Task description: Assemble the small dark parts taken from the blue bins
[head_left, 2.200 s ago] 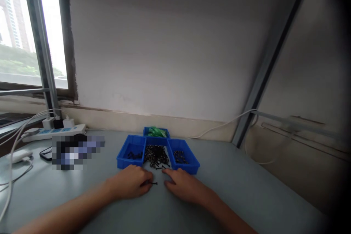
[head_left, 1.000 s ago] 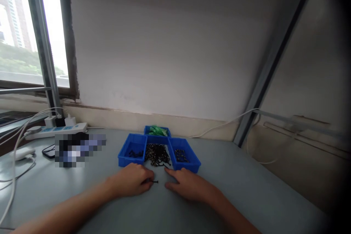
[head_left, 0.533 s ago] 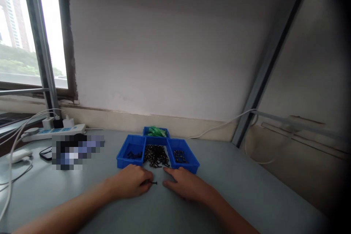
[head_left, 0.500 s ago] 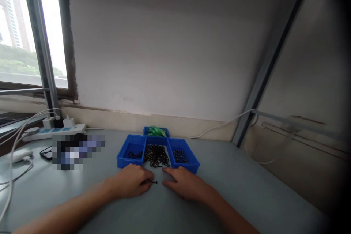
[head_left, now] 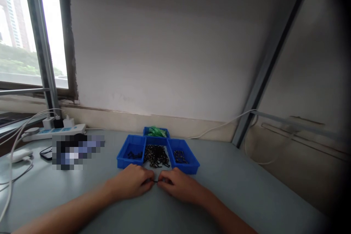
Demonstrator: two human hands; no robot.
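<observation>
Between my two hands a thin black screw [head_left: 155, 181] lies level, only its short middle part showing. My left hand [head_left: 136, 180] is closed in a pinch on one end of it. From the other side my right hand [head_left: 178, 183] pinches the opposite end with thumb and forefinger. Just beyond my fingers is a heap of dark screws [head_left: 157, 156]. A blue bin [head_left: 131, 161] on the left holds several black screws, and a blue bin [head_left: 188, 169] on the right holds small shiny metal pieces, too small to name surely.
Behind the heap stands another blue bin [head_left: 156, 140], and at the back a bin with green plastic [head_left: 157, 131]. A white power strip [head_left: 55, 132] with plugs and cables sits back left, near a blurred-out object [head_left: 78, 152]. A grey metal post [head_left: 259, 95] rises on the right.
My right hand has moved left and closed its spread fingers on the screw's free end. My left hand keeps its pinch almost in place.
</observation>
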